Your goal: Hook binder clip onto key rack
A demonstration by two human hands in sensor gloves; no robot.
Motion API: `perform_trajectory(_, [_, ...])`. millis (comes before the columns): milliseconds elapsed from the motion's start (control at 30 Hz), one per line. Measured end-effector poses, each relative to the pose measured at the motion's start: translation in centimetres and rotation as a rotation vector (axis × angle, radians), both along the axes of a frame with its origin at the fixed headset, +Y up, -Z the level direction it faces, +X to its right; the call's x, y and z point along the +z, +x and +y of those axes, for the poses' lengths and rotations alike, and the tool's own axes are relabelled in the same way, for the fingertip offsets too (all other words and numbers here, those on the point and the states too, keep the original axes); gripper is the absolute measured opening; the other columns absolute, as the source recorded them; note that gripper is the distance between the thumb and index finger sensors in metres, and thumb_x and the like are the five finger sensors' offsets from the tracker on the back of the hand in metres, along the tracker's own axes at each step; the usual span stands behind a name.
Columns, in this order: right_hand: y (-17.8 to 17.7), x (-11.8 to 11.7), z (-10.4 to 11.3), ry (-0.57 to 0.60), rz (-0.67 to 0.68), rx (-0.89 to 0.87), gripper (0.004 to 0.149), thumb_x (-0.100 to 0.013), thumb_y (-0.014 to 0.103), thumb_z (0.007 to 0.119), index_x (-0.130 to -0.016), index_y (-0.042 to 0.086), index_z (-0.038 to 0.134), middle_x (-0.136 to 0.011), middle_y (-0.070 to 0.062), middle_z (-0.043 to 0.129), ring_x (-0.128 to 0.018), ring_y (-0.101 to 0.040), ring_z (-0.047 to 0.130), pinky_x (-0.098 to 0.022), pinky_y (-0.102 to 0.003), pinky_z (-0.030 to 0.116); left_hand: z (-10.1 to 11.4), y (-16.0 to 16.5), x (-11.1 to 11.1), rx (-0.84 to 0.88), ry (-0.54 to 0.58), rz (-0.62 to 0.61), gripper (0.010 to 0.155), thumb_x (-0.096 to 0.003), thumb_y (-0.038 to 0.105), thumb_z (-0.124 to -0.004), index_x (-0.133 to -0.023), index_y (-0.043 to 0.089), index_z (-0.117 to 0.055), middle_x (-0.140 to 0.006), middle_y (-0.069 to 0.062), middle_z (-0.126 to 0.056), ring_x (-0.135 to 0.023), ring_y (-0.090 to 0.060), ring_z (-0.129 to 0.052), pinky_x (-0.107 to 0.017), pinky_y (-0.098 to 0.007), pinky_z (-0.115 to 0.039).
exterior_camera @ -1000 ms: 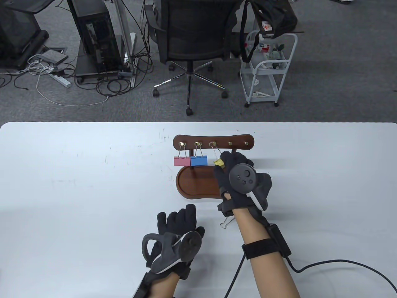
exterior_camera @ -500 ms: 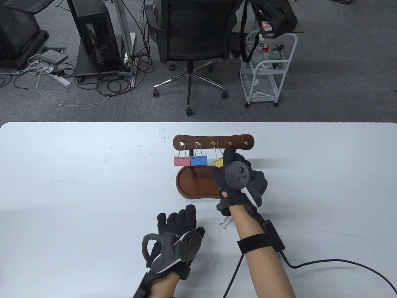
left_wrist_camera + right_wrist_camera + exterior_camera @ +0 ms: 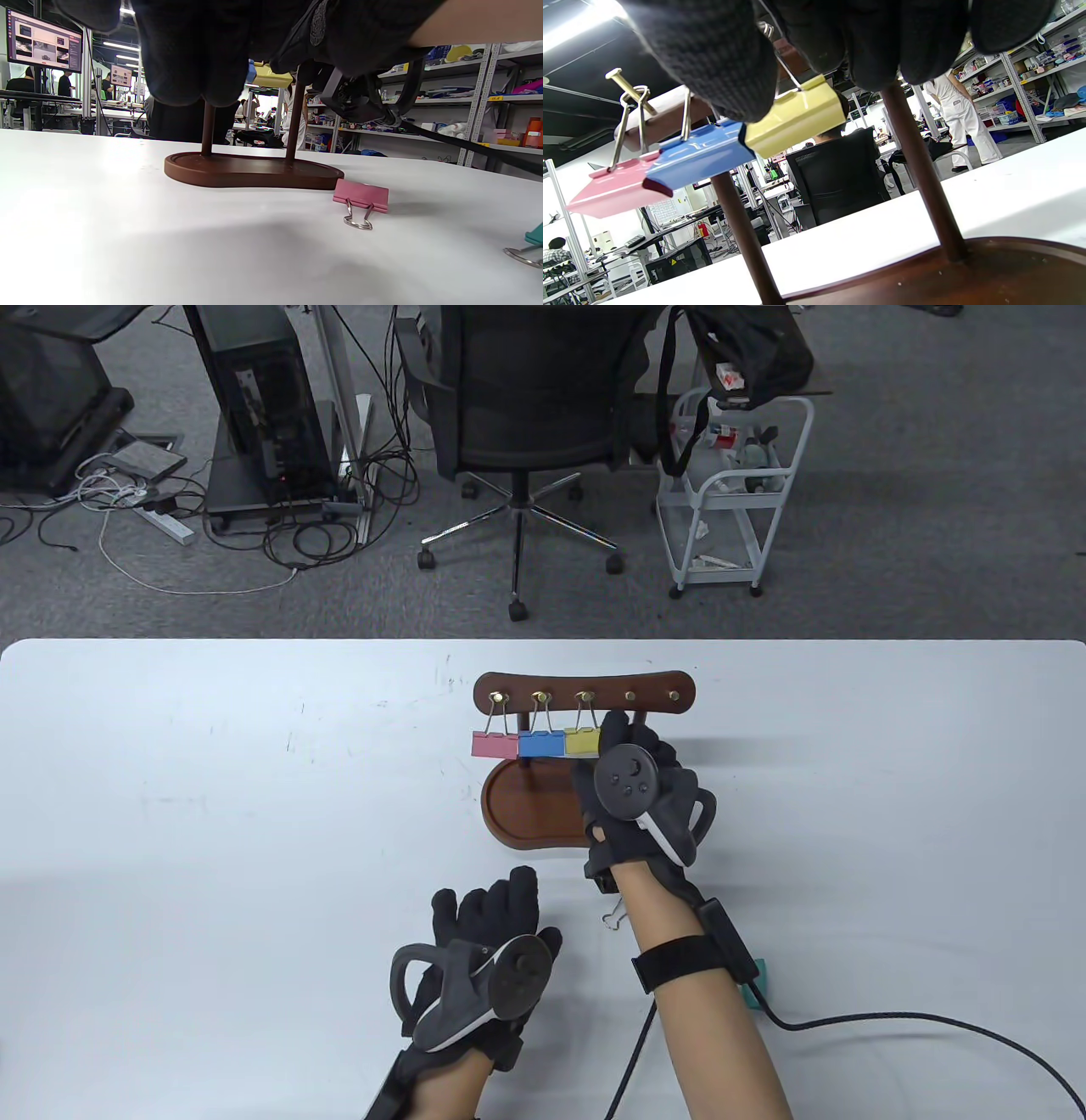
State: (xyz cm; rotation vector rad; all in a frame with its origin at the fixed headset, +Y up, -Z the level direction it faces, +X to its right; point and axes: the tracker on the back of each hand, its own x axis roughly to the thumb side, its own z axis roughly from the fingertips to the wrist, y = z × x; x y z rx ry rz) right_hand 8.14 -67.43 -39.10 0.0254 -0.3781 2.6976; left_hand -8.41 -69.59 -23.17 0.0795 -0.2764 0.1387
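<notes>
The brown wooden key rack (image 3: 585,689) stands mid-table on its oval base (image 3: 526,814). A pink clip (image 3: 494,744), a blue clip (image 3: 541,743) and a yellow clip (image 3: 582,741) hang side by side from its three left hooks. My right hand (image 3: 607,746) is raised right beside the yellow clip. In the right wrist view the thumb and fingers stand apart around the wire handle of the yellow clip (image 3: 797,118). My left hand (image 3: 488,899) rests flat on the table, empty, in front of the rack.
A loose pink clip (image 3: 361,195) lies on the table by the base; only its wire (image 3: 614,918) shows under my right forearm. A teal clip (image 3: 755,984) lies beside that forearm. Two right hooks (image 3: 652,696) are bare. A cable (image 3: 891,1022) trails right.
The yellow clip went from tilted in my right hand to hanging level on the third hook. My right hand shifted left and back a little. The left hand stayed put.
</notes>
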Motion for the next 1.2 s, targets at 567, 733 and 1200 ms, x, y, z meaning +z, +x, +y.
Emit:
perform_trajectory(567, [2.4,0.8,0.7,-0.005,0.066,-0.087,0.074,-0.052,0.036,0.088,-0.109,-0.001,0.060,-0.103,-0.035,0.067,-0.083,-0.061,0.070,-0.059,-0.074,0.057,0.1,-0.2,0.0,0.006,0.008,0.007,0.076,-0.0566,0.046,-0.079,-0.114,0.001,-0.060,-0.104,-0.025,-0.083,-0.092,-0.052,-0.086,-0.071,-0.077,-0.051])
perform_trajectory(733, [3.5,1.4,1.8,0.004,0.094,-0.108,0.073,-0.052,0.035,0.087,-0.109,-0.001,0.060,-0.104,-0.035,0.066,-0.085,-0.061,0.068,-0.060,-0.074,0.056,0.1,-0.2,0.0,0.007,0.010,0.007,0.075,-0.0566,0.046,-0.079,-0.114,0.001,-0.060,-0.105,-0.025,-0.083,-0.092,-0.052,-0.086,-0.071,-0.077,-0.051])
perform_trajectory(1200, [5.8,4.0,2.3,-0.007,0.241,0.000,0.070,-0.051,0.034,0.087,-0.110,0.003,0.063,-0.111,-0.028,0.066,-0.092,-0.062,0.065,-0.062,-0.073,0.056,0.1,-0.4,0.0,0.010,0.012,0.013,0.076,-0.0567,0.046,-0.079,-0.114,0.000,-0.060,-0.104,-0.024,-0.083,-0.092,-0.052,-0.086,-0.071,-0.077,-0.051])
